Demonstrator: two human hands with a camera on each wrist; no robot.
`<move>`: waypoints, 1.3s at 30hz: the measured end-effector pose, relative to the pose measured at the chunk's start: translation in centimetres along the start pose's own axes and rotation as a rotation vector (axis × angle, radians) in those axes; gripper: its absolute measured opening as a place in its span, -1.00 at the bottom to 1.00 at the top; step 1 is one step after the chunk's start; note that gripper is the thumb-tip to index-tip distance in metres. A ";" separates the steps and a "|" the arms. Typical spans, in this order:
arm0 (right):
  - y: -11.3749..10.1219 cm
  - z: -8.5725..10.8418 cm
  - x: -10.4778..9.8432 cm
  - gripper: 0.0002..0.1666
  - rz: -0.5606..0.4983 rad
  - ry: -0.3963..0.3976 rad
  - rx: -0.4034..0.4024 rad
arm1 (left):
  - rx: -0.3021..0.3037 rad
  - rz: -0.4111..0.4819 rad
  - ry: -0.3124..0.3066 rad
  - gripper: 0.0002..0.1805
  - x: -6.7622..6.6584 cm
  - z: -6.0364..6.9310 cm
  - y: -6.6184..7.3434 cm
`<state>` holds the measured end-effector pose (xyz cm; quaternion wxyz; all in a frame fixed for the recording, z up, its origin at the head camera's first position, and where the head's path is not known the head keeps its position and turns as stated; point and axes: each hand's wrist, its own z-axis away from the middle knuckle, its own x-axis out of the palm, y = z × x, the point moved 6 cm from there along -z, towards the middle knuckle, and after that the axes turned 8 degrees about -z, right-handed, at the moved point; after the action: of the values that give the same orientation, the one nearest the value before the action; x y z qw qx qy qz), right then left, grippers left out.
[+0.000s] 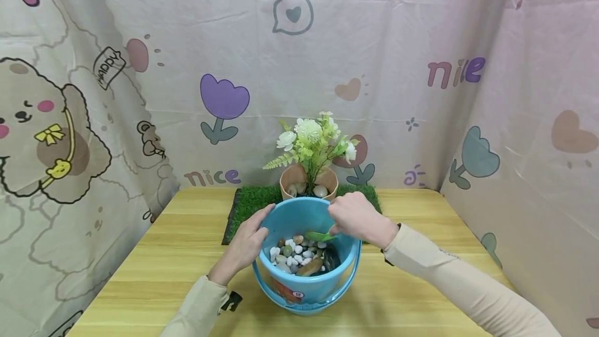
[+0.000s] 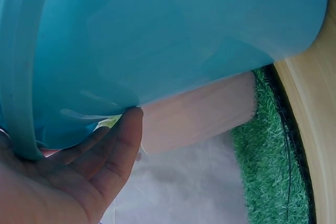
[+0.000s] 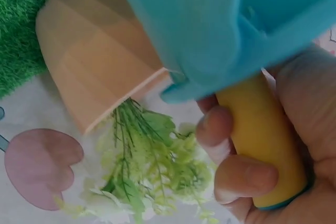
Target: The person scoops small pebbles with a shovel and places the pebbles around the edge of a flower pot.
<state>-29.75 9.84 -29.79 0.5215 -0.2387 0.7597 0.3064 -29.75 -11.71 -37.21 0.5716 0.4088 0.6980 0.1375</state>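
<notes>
A light blue bucket [image 1: 306, 212] stands on the wooden table, with white, grey and brown pebbles [image 1: 295, 254] and larger dark stones [image 1: 331, 259] in it. My left hand [image 1: 246, 243] holds the bucket's rim at the left, thumb toward the inside; the left wrist view shows its fingers [image 2: 123, 150] against the outer wall. My right hand [image 1: 357, 217], over the right rim, grips the yellow handle [image 3: 262, 135] of a small garden trowel. The trowel's green blade [image 1: 320, 236] reaches inside the bucket, above the pebbles. Its tip is too small to make out clearly.
Behind the bucket, a peach flowerpot [image 1: 290, 177] with white artificial flowers [image 1: 309, 131] and several stones sits on a green turf mat [image 1: 257, 203]. The bucket's handle [image 1: 304, 307] hangs down in front. A printed cloth [image 1: 290, 66] encloses the table's back and sides.
</notes>
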 end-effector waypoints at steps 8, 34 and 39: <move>0.2 0.3 0.6 -0.38 0.011 0.057 -0.017 | 0.009 0.000 0.004 -0.34 0.0 0.0 0.0; 1.2 2.3 0.7 -0.72 -0.091 0.426 -0.266 | 0.028 -0.004 0.009 -0.33 0.0 0.0 0.1; 1.8 2.0 1.0 -0.71 -0.108 0.355 -0.153 | 0.027 -0.005 0.009 -0.33 0.0 -0.1 0.0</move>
<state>-30.03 12.51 -30.89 0.3754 -0.3684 0.8003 0.2879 -29.80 -11.69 -37.15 0.5632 0.4141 0.7035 0.1286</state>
